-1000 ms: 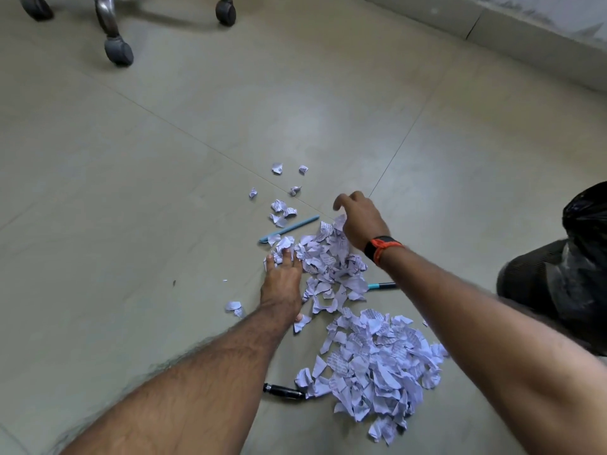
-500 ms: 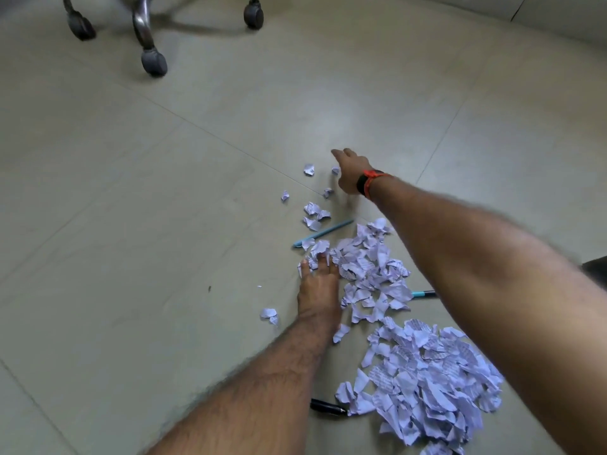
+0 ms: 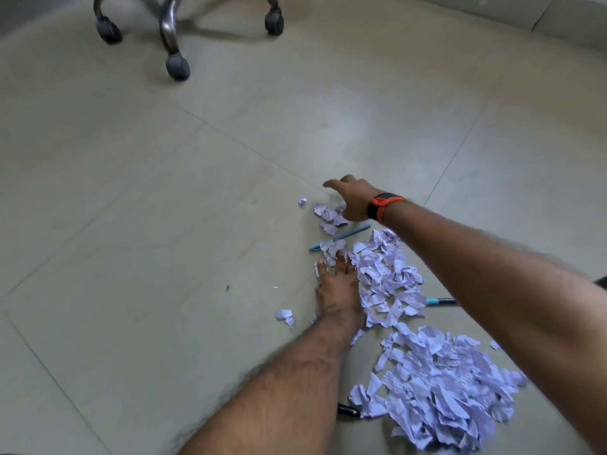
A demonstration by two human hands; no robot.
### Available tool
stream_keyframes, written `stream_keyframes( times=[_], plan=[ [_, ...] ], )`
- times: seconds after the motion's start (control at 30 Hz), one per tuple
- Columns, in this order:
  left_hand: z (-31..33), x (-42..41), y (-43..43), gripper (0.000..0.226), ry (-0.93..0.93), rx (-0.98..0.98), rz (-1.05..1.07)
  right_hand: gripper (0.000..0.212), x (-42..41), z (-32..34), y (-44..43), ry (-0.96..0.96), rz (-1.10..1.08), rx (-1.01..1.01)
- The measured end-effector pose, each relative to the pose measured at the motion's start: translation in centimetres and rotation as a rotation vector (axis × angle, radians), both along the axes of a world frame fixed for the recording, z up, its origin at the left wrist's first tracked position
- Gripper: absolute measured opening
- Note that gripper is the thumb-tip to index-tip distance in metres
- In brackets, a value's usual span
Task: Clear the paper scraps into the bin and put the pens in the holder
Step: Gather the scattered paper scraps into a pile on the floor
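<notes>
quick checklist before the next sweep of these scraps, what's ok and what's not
1. Right hand reaches the far scraps: ok.
2. Left hand flat on the floor, walling the middle pile: ok.
3. Sweep path free: not ok, the light blue pen lies between the far scraps and the middle pile.
4. Strays gathered: not ok, a stray scrap sits outside the left hand.
5. Bin within reach: cannot tell, it is out of view.
</notes>
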State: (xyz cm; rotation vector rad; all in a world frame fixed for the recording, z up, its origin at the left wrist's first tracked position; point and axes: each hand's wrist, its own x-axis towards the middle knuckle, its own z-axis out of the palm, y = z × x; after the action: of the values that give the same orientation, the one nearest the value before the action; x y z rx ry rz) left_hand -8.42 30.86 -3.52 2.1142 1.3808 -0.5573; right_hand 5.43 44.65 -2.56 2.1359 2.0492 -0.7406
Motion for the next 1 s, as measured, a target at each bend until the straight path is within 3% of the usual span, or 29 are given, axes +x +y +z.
stream_keyframes(
  times=[0.13,0.23,0.33,0.47,0.6,0.83,1.0],
  plan=[
    [-1.3,0.3,0.1,0.128,0.031,0.003,-0.013,0.099,-0.9,-0.7,0.3,-0.036,-0.039,-0.185],
    [-2.3,0.3,0.1,0.13,0.062,0.04,-0.046,0.076,-3.0,-1.3,0.1,0.02,-0.074,-0.116],
    [-3.6,0.2,0.0,0.09,-0.069,0.042,0.085,0.052,-5.6,-1.5,0.0,0.062,0.011,-0.066],
    [-2.8,-0.5,-0.9,0.059,-0.188,0.157,0.102,0.039,-9.1,-1.4,-0.5,0.056,0.128,-0.1],
    [0.4,-2.5,-3.5,0.047,-0.329,0.176,0.105,0.028,-12.3,-0.7,-2.9,0.065,0.18,-0.076],
    [2.2,-6.1,-8.4,0.036,-0.171,0.313,-0.231,0.038,-13.5,0.2,-9.7,0.062,0.254,-0.041],
    [2.1,-8.4,-8.1,0.039,-0.283,0.369,-0.039,0.042,-9.3,1.9,-12.9,0.063,0.172,-0.102]
  ],
)
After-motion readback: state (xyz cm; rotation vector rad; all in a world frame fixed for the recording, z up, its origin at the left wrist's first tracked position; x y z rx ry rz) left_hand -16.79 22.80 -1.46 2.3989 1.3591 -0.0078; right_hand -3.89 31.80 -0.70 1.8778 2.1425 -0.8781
